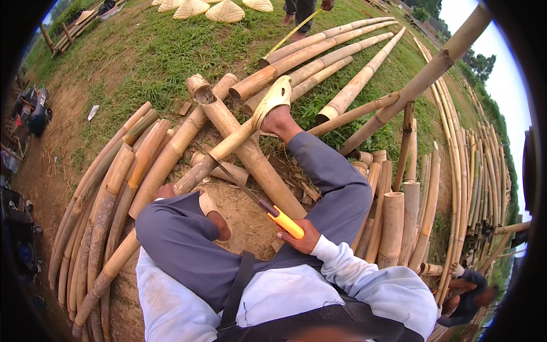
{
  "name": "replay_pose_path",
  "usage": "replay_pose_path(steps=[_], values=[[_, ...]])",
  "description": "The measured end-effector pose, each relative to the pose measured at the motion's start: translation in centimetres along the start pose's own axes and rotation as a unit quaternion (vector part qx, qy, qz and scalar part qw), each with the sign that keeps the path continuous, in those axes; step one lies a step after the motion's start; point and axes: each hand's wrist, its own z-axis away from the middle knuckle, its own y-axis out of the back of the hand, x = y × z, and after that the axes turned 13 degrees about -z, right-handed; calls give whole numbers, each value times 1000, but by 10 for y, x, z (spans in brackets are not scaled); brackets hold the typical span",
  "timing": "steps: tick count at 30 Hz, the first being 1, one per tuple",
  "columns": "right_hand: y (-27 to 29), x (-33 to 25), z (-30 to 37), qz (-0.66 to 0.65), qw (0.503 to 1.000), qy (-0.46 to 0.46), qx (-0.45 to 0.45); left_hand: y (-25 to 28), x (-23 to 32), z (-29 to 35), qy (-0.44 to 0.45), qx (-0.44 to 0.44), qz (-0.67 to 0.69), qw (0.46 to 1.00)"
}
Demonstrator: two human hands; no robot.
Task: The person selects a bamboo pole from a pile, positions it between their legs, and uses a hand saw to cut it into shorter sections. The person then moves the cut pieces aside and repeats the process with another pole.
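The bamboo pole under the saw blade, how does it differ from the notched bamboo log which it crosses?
The bamboo pole is slimmer; the notched bamboo log is thicker. The pole lies on top, running from upper right to lower left; the log lies beneath, from upper left to lower right. The log has a cut-out near its upper end; the visible pole shows none. Both are tan, round bamboo.

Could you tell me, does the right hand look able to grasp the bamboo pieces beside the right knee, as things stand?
Probably not just now: the right hand has its fingers closed around the saw. Otherwise, the bamboo pieces seem near, just beyond the right knee.
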Motion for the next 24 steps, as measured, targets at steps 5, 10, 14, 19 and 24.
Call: replay_pose_path(steps=[5, 10, 14, 19, 24], values=[[0, 4, 0, -7, 1000, 13, 5, -1, 3, 3, 2, -14, 1, 1000], [-1, 7, 0, -7, 1000, 19, 6, -3, 5, 2, 2, -11, -2, 1000], [0, 8, 0, -4, 1000, 16, 7, 1, 4, -1, -1, -4, -1, 1000], [0, 9, 0, -1, 1000, 11, 2, 7, 2, -3, -4, 4, -1, 1000], [0, 10, -2, -2, 1000, -4, -4, 8, 0, -5, -1, 7, -3, 1000]])
